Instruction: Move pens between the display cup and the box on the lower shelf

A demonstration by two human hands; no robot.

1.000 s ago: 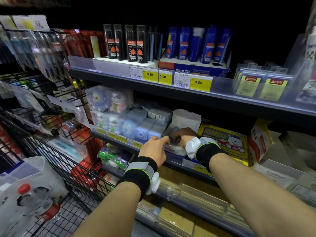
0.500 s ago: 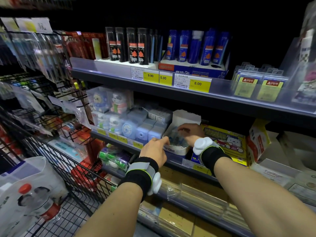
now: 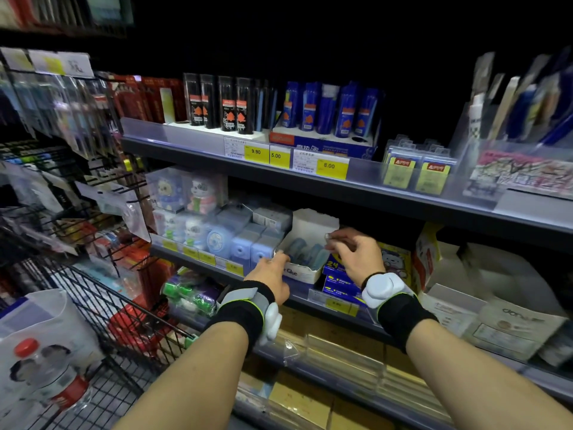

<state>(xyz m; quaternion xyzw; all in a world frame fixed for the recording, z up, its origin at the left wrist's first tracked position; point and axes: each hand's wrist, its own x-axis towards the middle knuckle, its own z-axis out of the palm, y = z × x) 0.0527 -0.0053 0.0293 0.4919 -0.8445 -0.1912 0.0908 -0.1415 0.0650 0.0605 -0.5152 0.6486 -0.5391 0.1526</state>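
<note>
A white open box (image 3: pixel 305 271) marked "Glue" stands on the lower shelf with several pale blue tubes (image 3: pixel 307 252) lying in it. Its back flap stands upright. My left hand (image 3: pixel 273 274) grips the box's front left corner. My right hand (image 3: pixel 353 252) hovers over the box's right rim, thumb and fingers pinched on a small pale item (image 3: pixel 327 235); what the item is cannot be told. A clear display cup (image 3: pixel 508 156) with upright pens stands at the right end of the shelf above.
A wire shopping cart (image 3: pixel 102 308) with a bottle in a bag sits at lower left. Blue sharpener boxes (image 3: pixel 251 246) flank the white box on the left, blue and yellow packs (image 3: pixel 341 283) on the right. The upper shelf edge (image 3: pixel 310 184) overhangs closely.
My right hand has lifted out of the box and moved to its right rim, fingers pinched. My left hand has stayed on the box's front corner.
</note>
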